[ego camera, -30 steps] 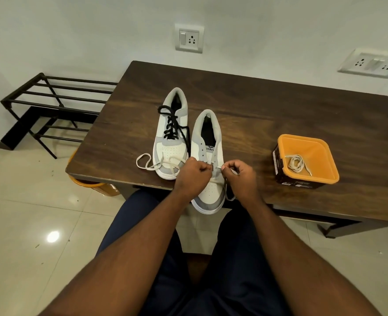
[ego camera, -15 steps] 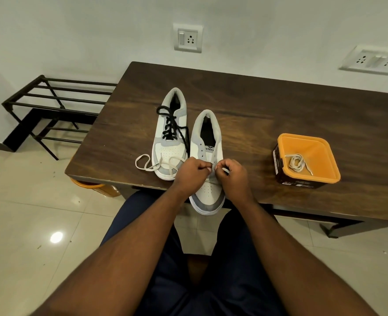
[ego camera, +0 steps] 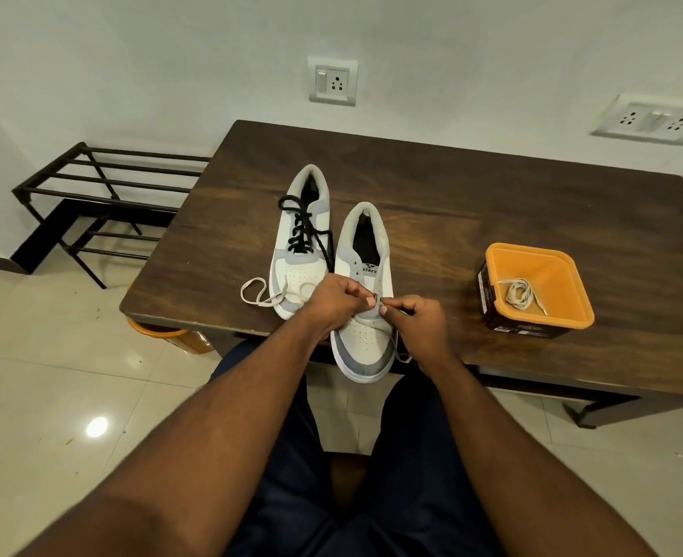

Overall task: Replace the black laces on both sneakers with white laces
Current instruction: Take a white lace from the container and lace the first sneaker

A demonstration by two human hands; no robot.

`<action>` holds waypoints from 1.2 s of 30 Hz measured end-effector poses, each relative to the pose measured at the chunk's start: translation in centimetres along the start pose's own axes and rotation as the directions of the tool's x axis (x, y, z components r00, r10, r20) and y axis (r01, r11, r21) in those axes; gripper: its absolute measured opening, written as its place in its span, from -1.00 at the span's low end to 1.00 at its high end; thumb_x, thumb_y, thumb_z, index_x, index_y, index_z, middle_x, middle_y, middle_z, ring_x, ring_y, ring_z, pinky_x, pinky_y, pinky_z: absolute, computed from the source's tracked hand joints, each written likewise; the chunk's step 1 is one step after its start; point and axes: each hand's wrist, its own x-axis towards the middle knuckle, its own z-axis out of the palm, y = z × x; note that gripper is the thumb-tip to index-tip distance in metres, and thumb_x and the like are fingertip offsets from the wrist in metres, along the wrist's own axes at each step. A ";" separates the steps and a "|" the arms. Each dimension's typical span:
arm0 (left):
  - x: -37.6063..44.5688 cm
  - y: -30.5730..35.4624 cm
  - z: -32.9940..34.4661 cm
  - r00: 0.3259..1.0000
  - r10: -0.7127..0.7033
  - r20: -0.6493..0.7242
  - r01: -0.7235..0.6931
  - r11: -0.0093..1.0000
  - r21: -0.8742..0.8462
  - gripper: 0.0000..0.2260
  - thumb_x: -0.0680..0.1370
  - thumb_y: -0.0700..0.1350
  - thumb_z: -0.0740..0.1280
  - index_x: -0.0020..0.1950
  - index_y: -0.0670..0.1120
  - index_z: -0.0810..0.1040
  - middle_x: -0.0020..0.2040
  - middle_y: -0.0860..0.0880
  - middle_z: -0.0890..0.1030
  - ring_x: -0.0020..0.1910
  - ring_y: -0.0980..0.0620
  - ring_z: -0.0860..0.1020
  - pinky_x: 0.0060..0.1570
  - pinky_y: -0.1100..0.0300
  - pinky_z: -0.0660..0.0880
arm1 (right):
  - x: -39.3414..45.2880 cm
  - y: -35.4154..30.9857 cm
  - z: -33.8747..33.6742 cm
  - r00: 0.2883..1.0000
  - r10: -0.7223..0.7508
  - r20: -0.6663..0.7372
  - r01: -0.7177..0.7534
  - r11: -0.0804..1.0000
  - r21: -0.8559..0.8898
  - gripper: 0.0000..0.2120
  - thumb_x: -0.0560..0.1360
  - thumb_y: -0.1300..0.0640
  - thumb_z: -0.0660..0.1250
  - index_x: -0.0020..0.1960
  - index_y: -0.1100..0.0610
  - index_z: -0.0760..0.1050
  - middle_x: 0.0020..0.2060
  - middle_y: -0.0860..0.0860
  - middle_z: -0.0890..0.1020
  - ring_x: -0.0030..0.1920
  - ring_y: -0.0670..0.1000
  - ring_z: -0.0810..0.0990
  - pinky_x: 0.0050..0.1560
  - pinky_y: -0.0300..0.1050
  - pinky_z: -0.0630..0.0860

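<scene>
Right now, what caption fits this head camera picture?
Both hands thread a white lace into the near sneaker.

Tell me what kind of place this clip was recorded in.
Probably a room in a home: a black shoe rack by the wall, glossy floor tiles, wall sockets and a dark wooden table.

Worktop: dark brown wood grain. Both sneakers white with grey panels; left sneaker carries black laces, right sneaker a white lace. Tub: orange inside, dark brown printed sides. Rack black. Floor tiles glossy cream.
</scene>
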 end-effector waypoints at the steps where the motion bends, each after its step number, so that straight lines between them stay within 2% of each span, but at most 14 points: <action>1: 0.0 0.0 0.3 1.000 0.011 -0.014 -0.010 0.999 0.031 -0.94 0.51 -0.22 0.44 -0.12 -0.21 0.65 -0.33 -0.08 0.58 -0.43 0.11 0.47 -0.39 0.31 0.41 | 0.0 -0.1 0.0 1.000 0.005 0.011 -0.005 1.000 0.001 -0.85 0.44 0.31 0.43 0.01 0.21 0.67 -0.13 0.06 0.71 -0.11 0.02 0.68 -0.01 -0.05 0.60; 5: -0.2 0.1 1.6 0.992 0.106 -0.063 -0.083 0.955 0.286 -0.81 0.49 -0.25 0.32 -0.27 -0.01 0.48 -0.19 -0.04 0.58 -0.20 -0.02 0.55 -0.13 0.08 0.55 | -0.2 -0.5 0.2 1.000 0.028 0.010 -0.028 0.999 -0.026 -0.84 0.36 0.24 0.53 -0.08 0.14 0.65 -0.19 0.03 0.69 -0.16 -0.03 0.64 -0.04 -0.05 0.60; 7: -0.6 0.1 2.1 0.987 0.137 -0.080 -0.092 0.904 0.418 -0.82 0.46 -0.22 0.31 -0.24 0.03 0.40 -0.04 -0.09 0.55 -0.08 -0.14 0.56 -0.03 -0.06 0.54 | -0.3 -0.5 0.5 0.999 0.040 -0.019 -0.041 0.998 -0.041 -0.82 0.32 0.21 0.56 -0.17 0.05 0.59 -0.26 -0.01 0.65 -0.23 -0.05 0.59 -0.10 -0.02 0.57; 9: -0.7 -0.1 2.4 0.981 0.164 -0.102 -0.100 0.884 0.456 -0.87 0.49 -0.20 0.31 -0.15 0.00 0.41 0.02 -0.09 0.52 -0.04 -0.14 0.54 0.01 -0.06 0.50 | -0.4 -0.5 0.6 0.998 0.058 -0.029 -0.059 0.998 -0.023 -0.79 0.31 0.20 0.57 -0.20 0.02 0.56 -0.30 -0.02 0.62 -0.25 -0.05 0.55 -0.12 0.00 0.57; 12: -0.4 0.0 2.0 0.956 0.159 -0.248 -0.087 0.957 0.276 -0.90 0.57 -0.24 0.18 0.00 -0.08 0.45 0.02 -0.10 0.54 -0.01 -0.12 0.53 0.02 -0.02 0.49 | -0.6 -0.7 0.8 0.996 0.089 -0.023 -0.090 0.996 -0.024 -0.78 0.30 0.18 0.58 -0.15 0.09 0.56 -0.28 -0.02 0.62 -0.24 -0.05 0.57 -0.12 -0.03 0.58; 17: -0.2 3.3 0.6 0.934 0.066 -0.352 -0.103 0.991 -0.087 -0.85 0.63 -0.21 0.07 0.06 -0.11 0.42 -0.14 -0.06 0.49 -0.20 -0.01 0.46 -0.29 0.17 0.40 | -0.7 -0.9 0.9 0.992 0.122 -0.034 -0.124 0.991 -0.056 -0.72 0.28 0.13 0.60 -0.11 0.15 0.57 -0.26 -0.02 0.62 -0.23 -0.05 0.57 -0.13 -0.08 0.57; 20: 1.9 8.4 -2.6 0.874 0.076 -0.480 -0.221 0.941 -0.254 -0.82 0.63 -0.19 0.04 0.08 -0.08 0.41 -0.10 -0.08 0.49 -0.19 0.01 0.46 -0.24 0.18 0.41 | -0.4 -0.9 0.8 0.990 0.134 -0.039 -0.136 0.987 -0.086 -0.70 0.26 0.09 0.62 -0.13 0.12 0.57 -0.21 0.02 0.63 -0.19 -0.02 0.58 -0.08 -0.03 0.60; 23: 3.9 14.7 -6.9 0.759 0.035 -0.650 -0.419 0.791 -0.446 -0.82 0.55 -0.21 0.06 -0.06 -0.01 0.42 -0.15 -0.11 0.49 -0.27 -0.03 0.42 -0.28 0.15 0.36 | -0.5 -0.8 1.1 0.990 0.127 -0.066 -0.134 0.984 -0.114 -0.71 0.25 0.08 0.62 -0.15 0.10 0.56 -0.17 0.08 0.64 -0.18 -0.01 0.58 -0.04 0.03 0.63; 25: 4.5 15.7 -7.9 0.738 0.098 -0.668 -0.452 0.807 -0.381 -0.79 0.51 -0.25 0.03 -0.06 -0.02 0.41 -0.19 -0.10 0.50 -0.36 -0.01 0.42 -0.37 0.17 0.36 | -0.5 -0.9 1.2 0.988 0.138 -0.067 -0.145 0.982 -0.124 -0.71 0.25 0.08 0.62 -0.15 0.10 0.56 -0.16 0.09 0.64 -0.18 -0.01 0.58 -0.05 0.03 0.63; 27: 4.0 14.2 -7.4 0.845 0.126 -0.519 -0.328 0.889 -0.320 -0.72 0.57 -0.34 0.03 0.15 -0.04 0.35 -0.12 -0.07 0.55 -0.43 0.03 0.45 -0.48 0.19 0.39 | -0.6 -1.1 1.2 0.986 0.151 -0.063 -0.158 0.979 -0.130 -0.71 0.27 0.09 0.61 -0.14 0.11 0.56 -0.16 0.07 0.65 -0.16 0.01 0.60 -0.05 0.00 0.63; 29: 3.4 10.7 -6.2 0.932 0.108 -0.347 -0.195 0.954 -0.227 -0.58 0.61 -0.31 0.15 0.38 0.08 0.22 0.03 -0.09 0.54 -0.31 -0.01 0.54 -0.43 0.15 0.49 | -0.6 -1.3 1.2 0.986 0.156 -0.062 -0.163 0.975 -0.150 -0.72 0.28 0.10 0.60 -0.12 0.13 0.57 -0.18 0.05 0.66 -0.15 0.02 0.62 -0.10 -0.08 0.61; 31: 2.8 6.9 -4.6 0.938 0.122 -0.326 -0.146 0.988 -0.051 -0.66 0.59 -0.20 0.28 0.34 0.02 0.33 0.03 -0.07 0.55 -0.14 -0.10 0.59 -0.29 0.14 0.52 | -0.5 -1.3 1.2 0.987 0.153 -0.052 -0.159 0.975 -0.155 -0.74 0.29 0.10 0.60 -0.13 0.13 0.57 -0.20 0.05 0.66 -0.19 0.00 0.60 -0.14 -0.12 0.59; 34: 1.3 3.2 -2.1 0.919 0.233 -0.318 -0.201 0.971 0.129 -0.85 0.53 -0.15 0.39 0.08 -0.05 0.52 -0.10 0.01 0.50 -0.19 0.01 0.51 -0.19 0.19 0.46 | -0.4 -1.3 1.2 0.986 0.159 -0.045 -0.165 0.972 -0.165 -0.74 0.27 0.10 0.60 -0.15 0.11 0.57 -0.24 0.04 0.64 -0.23 -0.02 0.58 -0.12 -0.06 0.59; 36: 0.2 2.1 -0.9 0.891 0.350 -0.289 -0.263 0.917 0.300 -0.80 0.53 -0.12 0.38 0.14 -0.01 0.52 0.02 -0.01 0.46 -0.16 0.06 0.47 -0.10 0.15 0.47 | -0.3 -1.5 1.3 0.984 0.173 -0.042 -0.178 0.968 -0.179 -0.74 0.28 0.11 0.60 -0.15 0.13 0.57 -0.25 0.02 0.63 -0.25 -0.04 0.57 -0.14 -0.08 0.57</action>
